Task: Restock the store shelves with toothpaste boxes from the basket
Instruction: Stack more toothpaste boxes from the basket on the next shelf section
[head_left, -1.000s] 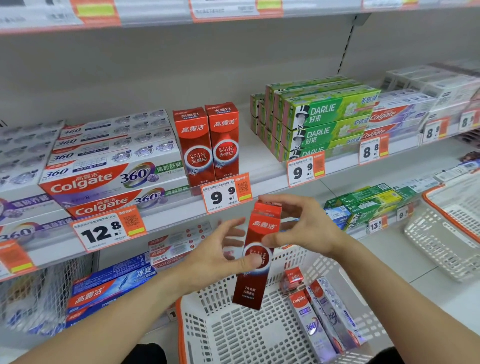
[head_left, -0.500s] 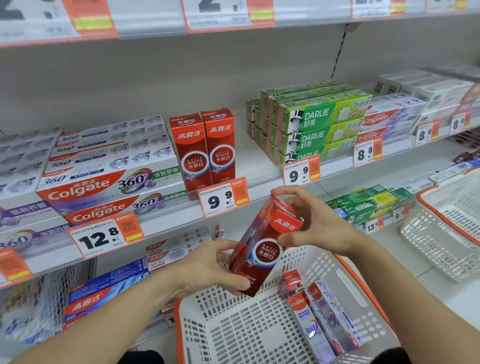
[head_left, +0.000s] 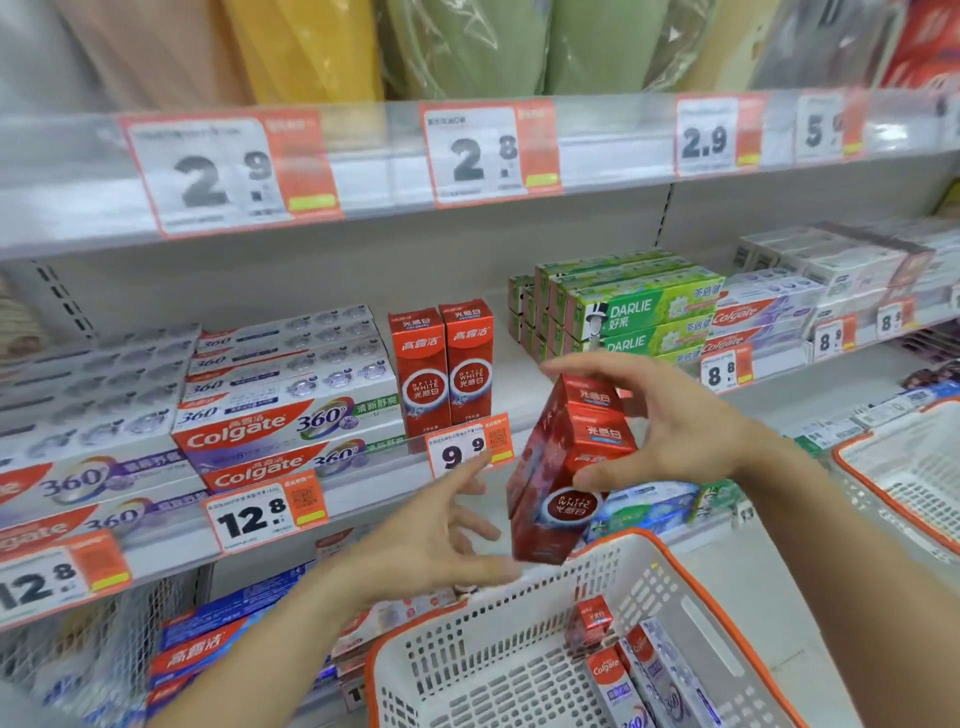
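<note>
White basket: white perforated plastic basket with an orange rim (head_left: 498, 654) sits low in front of the shelves; inside lie a small red box (head_left: 592, 621) and several white-and-purple Colgate toothpaste boxes (head_left: 631, 686) at its right side.
Second basket: another white basket with an orange rim (head_left: 898, 483) stands at the right edge; what it holds cannot be told.
Shelf: two upright red Optic White toothpaste boxes (head_left: 441, 371) stand beside stacked Colgate 360 cartons (head_left: 285, 400); green Darlie boxes (head_left: 623, 306) sit further right.
Change: the held box has risen closer to the shelf edge, and the left hand, which gripped its lower end half a second ago, has let go.
Held box: red Optic White toothpaste box (head_left: 563, 478) is tilted, top leaning right, above the basket and in front of the 9.9 price tag (head_left: 467, 449).
Right hand (head_left: 670, 431): fingers curled over the box's top, thumb under its side, gripping it.
Left hand (head_left: 431, 535): fingers spread and relaxed, holding nothing; fingertips just beside the box's lower end.
</note>
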